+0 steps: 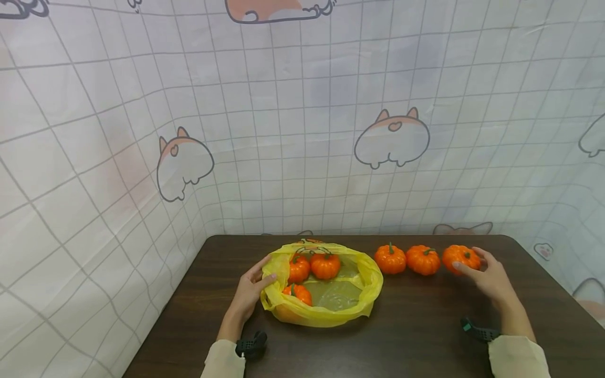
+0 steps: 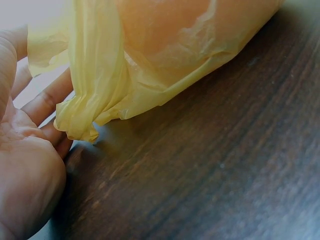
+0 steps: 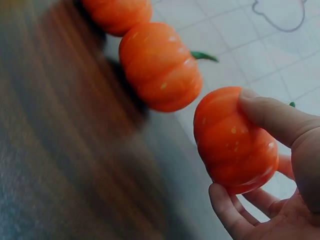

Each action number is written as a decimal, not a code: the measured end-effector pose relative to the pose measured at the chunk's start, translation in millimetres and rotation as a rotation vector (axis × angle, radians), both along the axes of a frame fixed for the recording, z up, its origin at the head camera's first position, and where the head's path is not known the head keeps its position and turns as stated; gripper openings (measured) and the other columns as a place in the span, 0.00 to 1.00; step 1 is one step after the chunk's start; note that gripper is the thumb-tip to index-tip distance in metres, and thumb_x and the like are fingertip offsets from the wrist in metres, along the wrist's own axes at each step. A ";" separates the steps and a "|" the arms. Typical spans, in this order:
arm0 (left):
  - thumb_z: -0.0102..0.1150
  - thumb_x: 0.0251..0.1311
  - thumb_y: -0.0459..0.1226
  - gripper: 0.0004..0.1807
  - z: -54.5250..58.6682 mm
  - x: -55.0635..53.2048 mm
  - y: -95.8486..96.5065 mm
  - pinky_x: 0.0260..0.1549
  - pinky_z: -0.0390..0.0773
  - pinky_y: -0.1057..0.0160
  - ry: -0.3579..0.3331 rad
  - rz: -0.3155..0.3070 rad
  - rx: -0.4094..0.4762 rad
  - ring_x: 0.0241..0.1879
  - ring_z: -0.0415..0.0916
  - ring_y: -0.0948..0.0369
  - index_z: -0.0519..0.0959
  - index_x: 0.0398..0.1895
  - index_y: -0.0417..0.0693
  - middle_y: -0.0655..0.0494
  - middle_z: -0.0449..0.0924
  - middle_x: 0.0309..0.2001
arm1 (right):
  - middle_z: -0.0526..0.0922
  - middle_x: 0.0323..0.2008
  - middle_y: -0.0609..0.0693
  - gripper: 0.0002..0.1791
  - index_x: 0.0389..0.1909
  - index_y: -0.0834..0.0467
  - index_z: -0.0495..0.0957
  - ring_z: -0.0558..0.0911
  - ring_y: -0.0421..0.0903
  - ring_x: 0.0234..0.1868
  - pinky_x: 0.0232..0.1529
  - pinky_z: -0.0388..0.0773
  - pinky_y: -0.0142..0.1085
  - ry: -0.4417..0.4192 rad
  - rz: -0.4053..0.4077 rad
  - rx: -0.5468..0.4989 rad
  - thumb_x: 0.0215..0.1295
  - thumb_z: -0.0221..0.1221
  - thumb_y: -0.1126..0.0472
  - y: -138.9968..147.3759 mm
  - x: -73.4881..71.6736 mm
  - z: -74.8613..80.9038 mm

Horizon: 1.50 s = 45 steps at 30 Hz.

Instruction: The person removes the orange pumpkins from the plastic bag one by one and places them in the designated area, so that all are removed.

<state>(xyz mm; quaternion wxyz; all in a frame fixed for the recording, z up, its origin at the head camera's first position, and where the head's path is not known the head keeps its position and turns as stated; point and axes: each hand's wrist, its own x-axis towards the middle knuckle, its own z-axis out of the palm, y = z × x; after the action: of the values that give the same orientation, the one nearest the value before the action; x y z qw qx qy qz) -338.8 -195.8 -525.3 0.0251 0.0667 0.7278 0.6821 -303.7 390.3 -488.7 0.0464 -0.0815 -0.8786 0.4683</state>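
The right hand (image 1: 492,281) grips the end pumpkin (image 1: 456,257) between thumb and fingers, beside two pumpkins (image 1: 423,260) right of the bag (image 1: 326,316); the left hand (image 1: 248,292) pinches the bag's rim, three pumpkins (image 1: 325,266) inside; a loose grip could let the glossy end pumpkin slip; a low sweep leftward could knock its neighbours; a hard tug could collapse the thin rim.

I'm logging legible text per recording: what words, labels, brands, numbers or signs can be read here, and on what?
No text can be read.
Wall: grid lines and cartoon drawings, no legible words.
Bag: no readable lettering.
Pumpkins: no readable labels or numbers.
Wrist devices: too small to tell whether they carry markings.
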 end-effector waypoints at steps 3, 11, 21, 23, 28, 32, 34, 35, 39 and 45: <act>0.66 0.68 0.44 0.33 0.6 0.3 0.3 0.60 0.81 0.57 -0.004 0.000 0.005 0.68 0.73 0.51 0.68 0.75 0.68 0.48 0.71 0.73 | 0.47 0.73 0.83 0.58 0.81 0.68 0.35 0.59 0.77 0.69 0.66 0.63 0.71 -0.024 -0.001 -0.015 0.72 0.57 0.36 2.9 -1.1 -5.8; 0.65 0.68 0.43 0.34 1.3 0.5 0.4 0.59 0.81 0.58 0.002 0.000 0.007 0.68 0.73 0.50 0.68 0.76 0.66 0.47 0.70 0.73 | 0.51 0.71 0.83 0.57 0.79 0.71 0.39 0.66 0.75 0.65 0.62 0.73 0.63 -0.006 -0.005 0.000 0.72 0.59 0.39 5.3 -3.7 -16.5; 0.65 0.68 0.44 0.34 1.2 0.9 -0.4 0.57 0.82 0.58 0.000 0.002 0.009 0.66 0.75 0.51 0.68 0.76 0.67 0.47 0.73 0.71 | 0.46 0.74 0.82 0.57 0.80 0.69 0.39 0.51 0.79 0.72 0.69 0.53 0.73 -0.034 -0.011 0.003 0.71 0.60 0.39 3.7 -8.2 -17.4; 0.65 0.68 0.44 0.33 1.1 1.2 -0.4 0.57 0.82 0.59 0.000 0.005 0.013 0.66 0.75 0.52 0.68 0.76 0.67 0.47 0.73 0.71 | 0.44 0.74 0.82 0.57 0.80 0.69 0.38 0.50 0.79 0.73 0.69 0.52 0.74 -0.038 0.002 -0.001 0.72 0.59 0.39 3.3 -9.1 -16.2; 0.65 0.69 0.43 0.34 1.9 2.3 0.0 0.56 0.83 0.60 0.001 0.006 0.009 0.66 0.75 0.51 0.67 0.76 0.65 0.45 0.72 0.72 | 0.38 0.76 0.81 0.57 0.81 0.67 0.34 0.46 0.80 0.74 0.70 0.49 0.75 -0.058 0.032 -0.021 0.73 0.58 0.39 3.8 -11.3 -15.4; 0.65 0.68 0.43 0.34 3.3 1.8 0.1 0.56 0.82 0.60 0.006 -0.002 0.007 0.67 0.74 0.50 0.67 0.77 0.65 0.47 0.71 0.73 | 0.35 0.77 0.80 0.58 0.81 0.65 0.33 0.46 0.80 0.74 0.70 0.49 0.75 -0.079 0.035 -0.038 0.72 0.56 0.36 5.6 -15.1 -18.8; 0.66 0.68 0.44 0.34 3.7 1.4 -0.2 0.57 0.82 0.58 0.012 -0.002 0.000 0.67 0.74 0.50 0.67 0.77 0.66 0.47 0.71 0.72 | 0.36 0.77 0.79 0.59 0.82 0.64 0.32 0.46 0.80 0.74 0.70 0.50 0.75 -0.082 0.043 -0.048 0.72 0.56 0.35 6.9 -17.6 -20.4; 0.66 0.68 0.44 0.34 3.8 1.3 -0.5 0.58 0.82 0.58 0.005 0.000 0.003 0.67 0.74 0.50 0.67 0.76 0.67 0.48 0.72 0.72 | 0.37 0.77 0.80 0.59 0.82 0.64 0.32 0.47 0.79 0.74 0.70 0.50 0.75 -0.081 0.050 -0.050 0.72 0.56 0.35 7.9 -18.9 -21.1; 0.66 0.68 0.45 0.34 2.5 0.9 -0.8 0.61 0.80 0.55 0.017 0.002 -0.019 0.69 0.72 0.49 0.67 0.76 0.67 0.47 0.69 0.74 | 0.39 0.76 0.81 0.58 0.82 0.62 0.32 0.48 0.79 0.73 0.69 0.51 0.75 -0.085 0.085 -0.061 0.72 0.57 0.37 12.5 -22.2 -22.6; 0.66 0.68 0.43 0.35 2.7 1.2 1.0 0.55 0.82 0.61 0.013 0.002 -0.005 0.66 0.75 0.51 0.66 0.78 0.63 0.45 0.69 0.74 | 0.37 0.77 0.79 0.56 0.83 0.60 0.33 0.45 0.79 0.74 0.68 0.49 0.76 -0.092 0.120 -0.093 0.73 0.59 0.39 18.7 -24.0 -23.0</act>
<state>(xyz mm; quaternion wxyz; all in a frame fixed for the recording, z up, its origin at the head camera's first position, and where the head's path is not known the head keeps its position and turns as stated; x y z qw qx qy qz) -337.5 -194.8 -522.7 0.0199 0.0704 0.7297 0.6798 -327.7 409.0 -511.8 -0.0260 -0.0524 -0.8605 0.5061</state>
